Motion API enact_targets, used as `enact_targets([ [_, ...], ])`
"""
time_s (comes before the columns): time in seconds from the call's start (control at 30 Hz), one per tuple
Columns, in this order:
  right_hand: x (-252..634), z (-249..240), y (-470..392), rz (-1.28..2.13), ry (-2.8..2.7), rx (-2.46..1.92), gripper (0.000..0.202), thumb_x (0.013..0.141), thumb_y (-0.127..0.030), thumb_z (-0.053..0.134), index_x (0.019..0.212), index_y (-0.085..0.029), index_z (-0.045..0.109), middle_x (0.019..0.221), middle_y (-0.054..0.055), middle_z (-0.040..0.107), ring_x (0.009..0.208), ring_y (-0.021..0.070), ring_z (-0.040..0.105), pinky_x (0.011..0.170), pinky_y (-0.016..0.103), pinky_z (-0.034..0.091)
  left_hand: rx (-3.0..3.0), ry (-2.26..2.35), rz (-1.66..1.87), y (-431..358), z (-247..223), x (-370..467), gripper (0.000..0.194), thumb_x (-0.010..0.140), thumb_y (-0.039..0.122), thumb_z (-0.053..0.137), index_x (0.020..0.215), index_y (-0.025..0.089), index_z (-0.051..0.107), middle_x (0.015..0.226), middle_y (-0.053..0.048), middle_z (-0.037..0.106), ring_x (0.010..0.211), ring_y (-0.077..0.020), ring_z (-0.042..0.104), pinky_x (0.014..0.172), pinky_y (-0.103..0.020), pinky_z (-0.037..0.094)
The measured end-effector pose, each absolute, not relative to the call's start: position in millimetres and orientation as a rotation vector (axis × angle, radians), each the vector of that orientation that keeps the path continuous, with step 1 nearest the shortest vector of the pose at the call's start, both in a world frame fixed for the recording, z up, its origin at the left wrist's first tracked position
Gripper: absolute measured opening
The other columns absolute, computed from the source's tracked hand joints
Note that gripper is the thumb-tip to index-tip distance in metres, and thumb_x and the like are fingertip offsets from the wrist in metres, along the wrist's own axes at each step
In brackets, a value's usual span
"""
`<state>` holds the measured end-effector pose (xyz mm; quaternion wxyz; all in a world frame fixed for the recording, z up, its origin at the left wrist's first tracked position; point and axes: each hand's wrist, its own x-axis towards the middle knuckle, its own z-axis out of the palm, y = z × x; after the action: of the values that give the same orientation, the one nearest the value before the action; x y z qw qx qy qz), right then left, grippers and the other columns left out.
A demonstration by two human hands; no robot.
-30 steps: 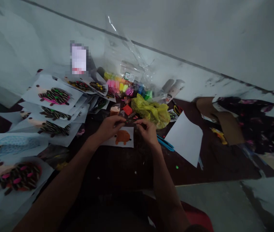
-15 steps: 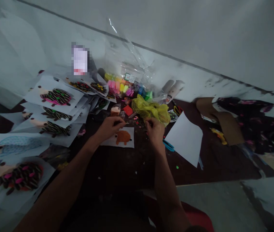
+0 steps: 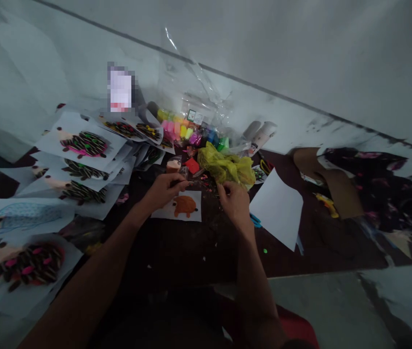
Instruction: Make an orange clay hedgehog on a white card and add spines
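Rightward goes the right hand (image 3: 236, 202), off from the card (image 3: 195, 216), fingers bent, contents unclear. Left hand (image 3: 165, 192) pinches a sliver (image 3: 191, 182) by the card's far-left side; a loose pinch could lose it among scraps (image 3: 206, 181). Beyond, a snagged bag (image 3: 227, 167) could drag those.

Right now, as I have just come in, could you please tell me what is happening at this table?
A person's left hand seems to pinch a small piece, too tiny to name, above a paper with an orange animal. The right hand is bent beside the crumpled yellow bag; whether it holds anything is unclear. Sheets with other animal pictures lie in piles to the left.
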<state>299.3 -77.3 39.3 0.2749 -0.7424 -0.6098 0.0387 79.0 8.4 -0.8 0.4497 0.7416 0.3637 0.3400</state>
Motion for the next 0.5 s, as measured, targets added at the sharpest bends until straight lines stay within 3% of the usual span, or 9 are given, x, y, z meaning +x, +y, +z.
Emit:
enact_targets([
  [0.17, 284, 36, -63, 0.369, -1.651, -1.635, 0.022, 0.091, -0.025, 0.057, 0.105, -0.020, 0.073, 0.101, 0.006, 0.073, 0.085, 0.0187, 0.065, 0.080, 0.031, 0.050, 1.828, 0.857, 0.817, 7, -2, 80, 0.029, 0.088, 0.040, 0.057, 0.075, 0.016, 0.067, 0.065, 0.000, 0.062, 0.059, -0.0123, 0.054, 0.055, -0.022, 0.041],
  [0.33, 266, 36, -48, 0.660, -1.842, -1.466, 0.011, 0.089, -0.025, 0.067, 0.089, -0.022, 0.077, 0.090, 0.003, 0.075, 0.086, 0.0178, 0.068, 0.082, 0.029, 0.051, 1.848, 0.799, 0.779, 7, 0, 79, 0.028, 0.088, 0.038, 0.057, 0.076, 0.016, 0.069, 0.069, -0.001, 0.066, 0.061, -0.0125, 0.056, 0.057, -0.022, 0.044],
  [0.5, 263, 29, -40, 0.693, -1.901, -1.513, 0.014, 0.088, -0.019, 0.066, 0.094, -0.022, 0.077, 0.094, 0.003, 0.075, 0.087, 0.0175, 0.067, 0.082, 0.029, 0.050, 1.881, 0.813, 0.700, 13, -3, 74, 0.028, 0.089, 0.037, 0.055, 0.082, 0.016, 0.073, 0.071, -0.002, 0.069, 0.060, -0.0133, 0.058, 0.058, -0.022, 0.046],
])
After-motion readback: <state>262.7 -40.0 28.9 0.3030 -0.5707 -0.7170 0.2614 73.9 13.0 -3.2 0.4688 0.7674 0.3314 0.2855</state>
